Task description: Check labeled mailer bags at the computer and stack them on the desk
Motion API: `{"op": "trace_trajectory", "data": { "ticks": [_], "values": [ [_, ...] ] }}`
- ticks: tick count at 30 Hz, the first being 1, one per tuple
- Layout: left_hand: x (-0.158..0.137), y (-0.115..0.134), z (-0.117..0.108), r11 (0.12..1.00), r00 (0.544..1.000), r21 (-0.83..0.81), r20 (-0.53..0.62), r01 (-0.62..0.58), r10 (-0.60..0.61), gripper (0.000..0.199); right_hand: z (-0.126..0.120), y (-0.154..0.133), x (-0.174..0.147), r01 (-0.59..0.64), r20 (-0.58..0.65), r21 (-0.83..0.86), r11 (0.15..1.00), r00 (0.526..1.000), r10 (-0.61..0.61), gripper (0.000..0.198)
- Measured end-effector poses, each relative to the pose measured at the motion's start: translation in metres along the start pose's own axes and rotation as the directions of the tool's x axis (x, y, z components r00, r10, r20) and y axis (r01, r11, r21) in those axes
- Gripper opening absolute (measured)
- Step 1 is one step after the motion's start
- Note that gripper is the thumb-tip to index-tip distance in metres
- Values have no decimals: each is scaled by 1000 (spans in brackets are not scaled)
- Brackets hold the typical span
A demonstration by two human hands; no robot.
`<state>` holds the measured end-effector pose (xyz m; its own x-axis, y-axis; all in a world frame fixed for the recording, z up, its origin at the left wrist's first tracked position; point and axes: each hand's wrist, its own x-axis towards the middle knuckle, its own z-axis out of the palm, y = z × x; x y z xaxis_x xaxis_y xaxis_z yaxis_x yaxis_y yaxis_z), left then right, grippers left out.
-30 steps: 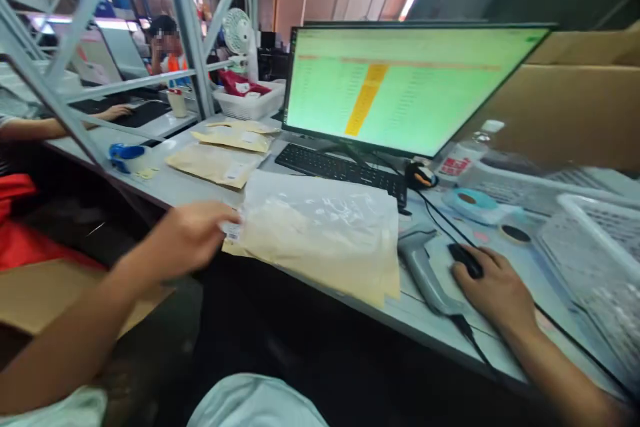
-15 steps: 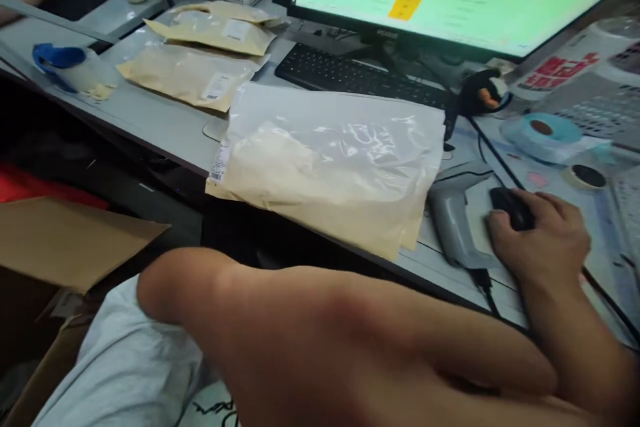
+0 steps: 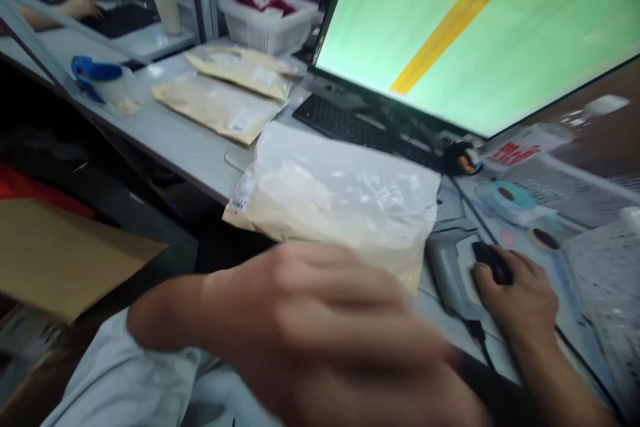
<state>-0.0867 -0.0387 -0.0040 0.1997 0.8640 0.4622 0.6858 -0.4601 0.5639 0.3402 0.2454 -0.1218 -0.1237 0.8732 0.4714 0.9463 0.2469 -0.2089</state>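
My right hand [image 3: 525, 297] rests over a black computer mouse [image 3: 493, 263], its fingers wrapped round it. Just left of it lies a grey handheld barcode scanner [image 3: 447, 273] with a black cable. Large and blurred, my left hand [image 3: 345, 327] is raised close to the camera, the arm bent at the elbow. Its fingers are smeared, and nothing shows in them. Beyond it, a clear-fronted plastic packing bag [image 3: 345, 187] with pale contents and a barcode label lies across the desk edge. The left hand covers its lower part in view.
Two similar bags [image 3: 215, 103] lie further left, near a blue tape dispenser [image 3: 103, 77]. A keyboard [image 3: 350, 123] sits below the lit monitor [image 3: 425, 33]. A white basket [image 3: 270, 23], a plastic bottle [image 3: 540, 140], tape rolls [image 3: 510, 197] and an open cardboard box [image 3: 75, 253] surround the desk. Another person's hand [image 3: 80, 8] is behind.
The view has tilted up and shifted left. My left hand has come further into view, its knuckles and fingers now showing in front of the bag. My right hand stays on the mouse.
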Motion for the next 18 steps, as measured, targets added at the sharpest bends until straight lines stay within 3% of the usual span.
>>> {"op": "trace_trajectory", "data": {
  "ticks": [2, 5, 8, 11, 13, 18],
  "values": [
    [3, -35, -10, 995, 983, 39, -160, -90, 95, 24, 0, 6, 2, -2, 13, 32, 999, 1000, 2, 56],
    [-10, -95, -5, 966, 896, 143, -423, 214, -136, 17, 4, 15, 7, 34, 25, 63, 997, 999, -36, 57],
    [-38, -146, 8, 846, 724, 80, -564, 527, -397, 40, 8, 21, 9, -5, 1, 41, 999, 1000, 5, 57],
    [-61, -164, 17, 678, 544, -175, -472, 714, -694, 62, 7, 22, 7, -47, -3, 22, 999, 999, 47, 56],
    [-64, -164, 21, 578, 474, -301, -353, 759, -806, 70, 5, 21, 5, -64, 23, 22, 998, 998, 64, 57],
    [-40, -149, 28, 520, 442, -515, -278, 681, -853, 76, 2, 17, 5, -100, 41, 28, 995, 994, 99, 58]
  ]
}}
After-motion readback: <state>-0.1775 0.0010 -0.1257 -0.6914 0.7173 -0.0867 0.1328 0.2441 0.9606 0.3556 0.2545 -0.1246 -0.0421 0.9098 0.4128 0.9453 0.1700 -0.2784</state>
